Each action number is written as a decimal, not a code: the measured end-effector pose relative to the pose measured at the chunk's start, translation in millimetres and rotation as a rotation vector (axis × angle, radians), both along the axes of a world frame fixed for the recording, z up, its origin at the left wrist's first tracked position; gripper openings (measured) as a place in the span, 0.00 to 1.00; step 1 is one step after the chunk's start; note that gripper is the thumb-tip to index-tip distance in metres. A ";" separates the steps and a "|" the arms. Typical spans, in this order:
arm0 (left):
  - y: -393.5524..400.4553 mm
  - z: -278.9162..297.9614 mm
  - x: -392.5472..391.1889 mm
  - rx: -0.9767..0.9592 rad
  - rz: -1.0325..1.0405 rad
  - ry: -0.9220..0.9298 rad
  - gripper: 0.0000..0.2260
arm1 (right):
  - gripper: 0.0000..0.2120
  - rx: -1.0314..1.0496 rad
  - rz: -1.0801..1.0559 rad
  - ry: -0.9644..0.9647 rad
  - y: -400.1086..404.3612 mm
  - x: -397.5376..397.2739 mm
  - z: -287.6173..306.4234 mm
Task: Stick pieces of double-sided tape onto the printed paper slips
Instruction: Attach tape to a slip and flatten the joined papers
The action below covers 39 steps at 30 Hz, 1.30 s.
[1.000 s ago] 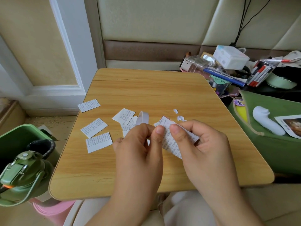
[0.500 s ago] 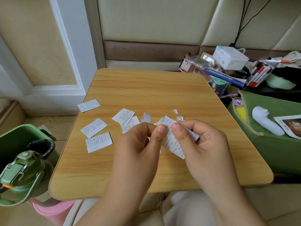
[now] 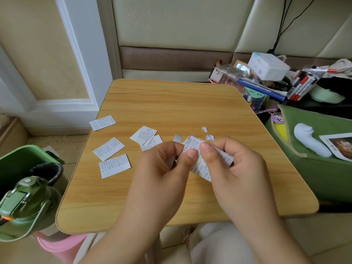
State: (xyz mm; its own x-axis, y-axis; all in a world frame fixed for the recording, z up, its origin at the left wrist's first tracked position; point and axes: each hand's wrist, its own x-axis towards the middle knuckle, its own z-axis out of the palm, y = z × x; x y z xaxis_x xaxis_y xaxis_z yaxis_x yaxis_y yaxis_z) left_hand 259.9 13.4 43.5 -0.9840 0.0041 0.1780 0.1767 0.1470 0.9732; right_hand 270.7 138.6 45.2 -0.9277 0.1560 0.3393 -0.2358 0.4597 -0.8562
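The slip (image 3: pixel 200 164) is up over the worktop's (image 3: pixel 171 103) middle, pinched by both our hands, left (image 3: pixel 162 168) and right (image 3: pixel 234 168). Five more slips (image 3: pixel 108 149) lie toward the left edge. We cannot tell which have tape, so work looks left.

Both forearms reach forward; the left hand (image 3: pixel 163 164) and right hand (image 3: pixel 236 164) meet, thumbs and forefingers pinched tip to tip.
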 end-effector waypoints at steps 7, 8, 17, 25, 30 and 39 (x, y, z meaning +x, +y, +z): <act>1.3 1.6 1.9 -0.104 0.047 0.041 0.17 | 0.12 0.081 -0.091 0.065 -6.2 -0.1 -5.7; 1.4 1.9 2.1 -0.105 0.050 0.039 0.17 | 0.13 0.094 -0.095 0.069 -6.2 -0.3 -5.8; 2.4 3.7 3.0 -0.127 0.067 0.053 0.18 | 0.12 0.163 -0.128 0.119 -6.9 -1.5 -7.8; 3.4 0.6 2.5 -0.143 0.085 0.067 0.18 | 0.12 0.202 -0.127 0.143 -6.6 -3.1 -10.3; 1.7 -1.6 1.5 -0.045 0.066 0.004 0.16 | 0.09 0.072 -0.072 0.085 -2.6 -3.9 -9.0; 2.2 2.8 5.4 0.230 0.000 -0.131 0.14 | 0.09 -0.426 0.168 -0.161 7.8 -5.7 -9.4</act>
State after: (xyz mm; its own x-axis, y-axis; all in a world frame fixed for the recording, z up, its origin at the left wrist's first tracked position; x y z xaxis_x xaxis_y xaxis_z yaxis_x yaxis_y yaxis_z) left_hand 265.3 15.6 46.2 -0.9988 -0.0216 0.0451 0.0467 -0.0809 0.9956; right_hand 265.1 146.4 35.8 -0.9873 0.0935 0.1282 -0.1262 0.0272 -0.9916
